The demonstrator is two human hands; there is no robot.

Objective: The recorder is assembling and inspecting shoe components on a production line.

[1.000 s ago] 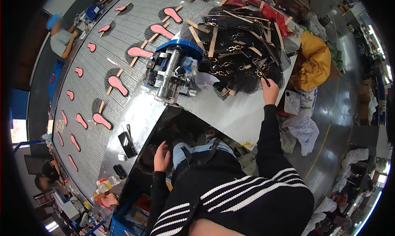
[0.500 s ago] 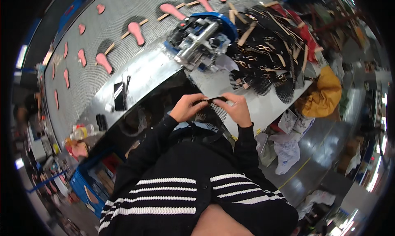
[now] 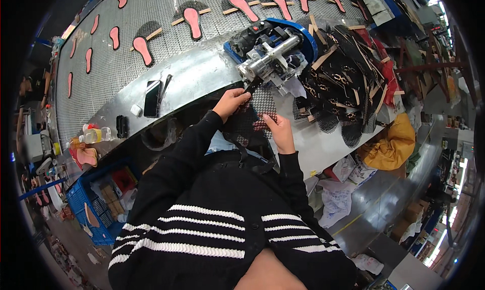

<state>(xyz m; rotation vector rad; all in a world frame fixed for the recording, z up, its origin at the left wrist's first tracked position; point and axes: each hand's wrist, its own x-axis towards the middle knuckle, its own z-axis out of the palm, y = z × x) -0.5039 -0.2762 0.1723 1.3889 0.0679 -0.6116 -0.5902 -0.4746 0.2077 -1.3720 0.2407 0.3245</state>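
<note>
Between my hands stretches a black mesh piece [image 3: 263,104], with its upper edge close to the front of a machine [image 3: 273,52] that has a blue base and metal parts. My left hand [image 3: 232,104] pinches the dark edge of the piece beside the machine's front. Lower and to the right, my right hand [image 3: 281,132] grips the mesh between thumb and fingers. A pile of black mesh pieces [image 3: 339,75] with gold chain-like patterns and tan strips lies right of the machine.
Pink insoles [image 3: 192,23] lie on a grey mesh-topped surface [image 3: 166,35] behind. A phone [image 3: 151,99] and a bottle [image 3: 96,135] rest at left. A blue crate [image 3: 83,196] stands lower left; yellow cloth [image 3: 392,144] hangs at right.
Both hands were close together on the piece, in front of me. Now my left hand has moved forward to the machine, and the mesh is spread between the hands. The view has shifted.
</note>
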